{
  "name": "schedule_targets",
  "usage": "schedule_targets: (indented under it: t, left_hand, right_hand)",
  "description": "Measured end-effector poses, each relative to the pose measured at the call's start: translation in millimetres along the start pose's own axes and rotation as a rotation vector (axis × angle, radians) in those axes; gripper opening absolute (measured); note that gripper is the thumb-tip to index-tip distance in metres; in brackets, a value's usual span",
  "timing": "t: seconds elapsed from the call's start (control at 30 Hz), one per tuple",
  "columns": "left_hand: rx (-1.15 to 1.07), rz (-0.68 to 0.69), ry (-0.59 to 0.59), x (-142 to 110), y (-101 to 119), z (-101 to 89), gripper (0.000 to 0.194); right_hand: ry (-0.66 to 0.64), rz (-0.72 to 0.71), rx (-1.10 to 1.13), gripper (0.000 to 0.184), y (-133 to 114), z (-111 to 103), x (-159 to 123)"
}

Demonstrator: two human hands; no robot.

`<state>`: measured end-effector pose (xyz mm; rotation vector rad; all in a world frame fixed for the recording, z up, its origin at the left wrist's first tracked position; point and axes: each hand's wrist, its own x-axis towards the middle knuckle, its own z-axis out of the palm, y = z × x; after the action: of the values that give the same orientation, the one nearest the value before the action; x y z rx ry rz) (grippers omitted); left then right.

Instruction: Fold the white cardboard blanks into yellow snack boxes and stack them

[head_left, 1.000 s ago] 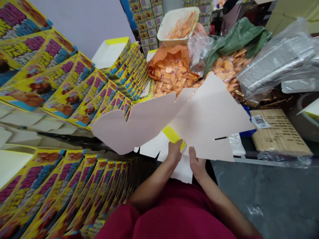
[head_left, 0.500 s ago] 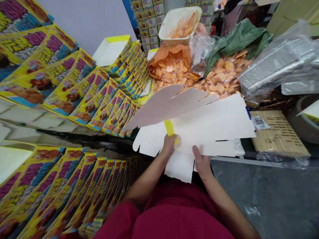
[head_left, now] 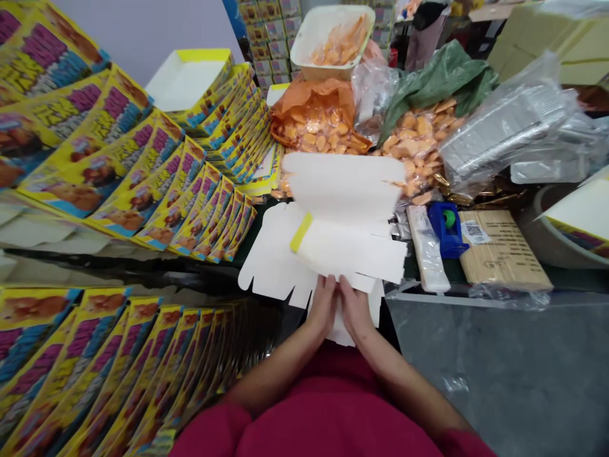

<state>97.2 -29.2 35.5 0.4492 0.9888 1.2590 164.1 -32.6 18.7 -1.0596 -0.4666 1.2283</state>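
A white card [head_left: 352, 244] lies in front of me, over the near edge of the dark surface [head_left: 568, 277] and my lap. Its middle panel's long axis runs left to right, the right end slanting a little nearer to me. A yellow strip [head_left: 301, 232] marks the left end. Behind it, the wide far panel [head_left: 345, 181] points away from me, towards the orange pieces [head_left: 328, 130]. More white card with a notched edge, the under-sheet [head_left: 269, 251], spreads out below to the left.

My left hand [head_left: 323, 301] and right hand [head_left: 354, 306] sit side by side, nearly touching, fingertips on the card's near edge. I cannot tell whether my grip pinches it or only presses.

Half a second earlier, my 2 hands were apart, with the left at the yellow strip; now it is beside the right hand, and the strip lies free. The far panel, which slanted before, now sits squarely ahead of me. To the right, the blue tape dispenser [head_left: 440, 233], mostly hidden then, shows beside a clear bag [head_left: 428, 254].
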Motion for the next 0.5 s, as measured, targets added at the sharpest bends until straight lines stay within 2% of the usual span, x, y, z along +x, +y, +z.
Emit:
schedule_targets:
  t: [0.1,0.13,0.17,0.23,0.3,0.37,0.43,0.5]
  left_hand:
    - [-0.071,0.035,0.109,21,7,-10.8,0.046]
    - [-0.084,0.047,0.149,30,15,-18.0,0.040]
    - [-0.090,0.051,0.185,38,24,-26.4,0.035]
    - [-0.075,0.030,0.241,47,42,-44.1,0.027]
    - [-0.015,-0.018,0.268,48,57,-57.9,0.025]
    - [0.080,-0.069,0.246,44,68,-64.1,0.031]
    - [0.200,-0.084,0.192,37,75,-63.2,0.044]
    - [0.337,-0.021,0.156,32,77,-58.9,0.060]
  right_hand:
    - [-0.286,0.067,-0.186,0.059,-14,-2,-20]
    - [-0.324,0.061,-0.229,0.053,-22,-7,-22]
    - [-0.306,0.032,-0.264,0.044,-31,-15,-21]
    - [-0.135,-0.082,-0.307,0.029,-48,-36,-12]
    - [0.040,-0.202,-0.310,0.029,-61,-60,6]
    - [0.051,-0.238,-0.318,0.037,-67,-82,29]
    - [-0.107,-0.176,-0.381,0.042,-68,-95,52]
    - [-0.302,-0.088,-0.492,0.037,-65,-99,69]
